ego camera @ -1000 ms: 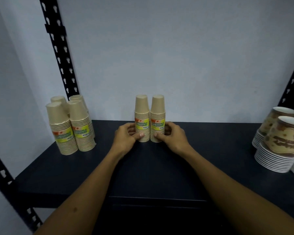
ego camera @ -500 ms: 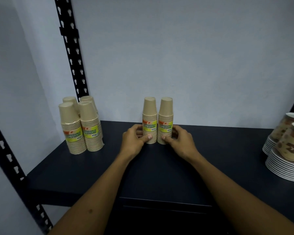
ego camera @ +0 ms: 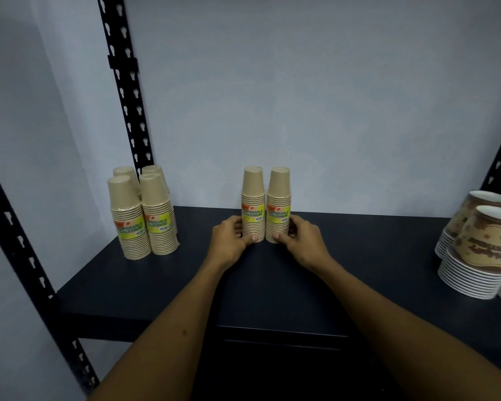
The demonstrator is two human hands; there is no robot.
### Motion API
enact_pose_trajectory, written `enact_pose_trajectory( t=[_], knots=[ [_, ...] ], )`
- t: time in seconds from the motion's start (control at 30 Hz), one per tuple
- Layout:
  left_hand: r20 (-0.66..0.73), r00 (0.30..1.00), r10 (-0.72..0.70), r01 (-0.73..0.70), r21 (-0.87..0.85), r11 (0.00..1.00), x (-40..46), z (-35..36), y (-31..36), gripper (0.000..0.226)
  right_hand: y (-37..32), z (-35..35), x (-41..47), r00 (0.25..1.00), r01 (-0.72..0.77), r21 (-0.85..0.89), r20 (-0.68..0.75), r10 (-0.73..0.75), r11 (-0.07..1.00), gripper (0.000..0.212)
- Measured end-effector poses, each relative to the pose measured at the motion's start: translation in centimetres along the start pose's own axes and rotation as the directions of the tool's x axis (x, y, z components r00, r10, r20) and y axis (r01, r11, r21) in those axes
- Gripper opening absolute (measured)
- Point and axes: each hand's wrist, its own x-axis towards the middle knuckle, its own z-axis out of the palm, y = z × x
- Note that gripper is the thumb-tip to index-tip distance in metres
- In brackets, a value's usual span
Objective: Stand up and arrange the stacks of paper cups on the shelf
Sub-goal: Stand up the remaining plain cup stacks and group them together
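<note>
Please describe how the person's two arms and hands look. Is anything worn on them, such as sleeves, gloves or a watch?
Both forearms are bare as far as the picture shows: no sleeves reach into view. The left hand and the right hand wear no gloves, and no watch, bracelet or ring is visible. A small dark spot marks the left forearm. The thumbnails look short and unpainted.

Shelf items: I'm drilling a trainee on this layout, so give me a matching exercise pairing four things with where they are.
1. group of four cup stacks
2. patterned cups
3. left hand
4. right hand

A. right end of shelf
B. holds left centre stack
C. left end, near upright post
D. holds right centre stack

Pairs: 1-C, 2-A, 3-B, 4-D
</note>
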Motion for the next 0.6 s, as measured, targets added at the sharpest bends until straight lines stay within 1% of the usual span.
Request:
enact_pose_trajectory(
  t=[0.17, 0.6],
  knots=[
    [0.003, 1.000, -0.001, 0.001, 0.000, 1.000, 0.03, -0.03, -0.11, 0.057, -0.08, 0.00, -0.10, 1.000, 0.016, -0.012, -0.001, -0.016, 1.000, 0.054],
    [-0.003, 1.000, -0.003, 0.003, -0.026, 1.000, 0.18, -0.06, -0.47, 0.056, 0.01, -0.04, -0.01, 1.000, 0.018, -0.030, -0.012, -0.018, 0.999, 0.047]
  ],
)
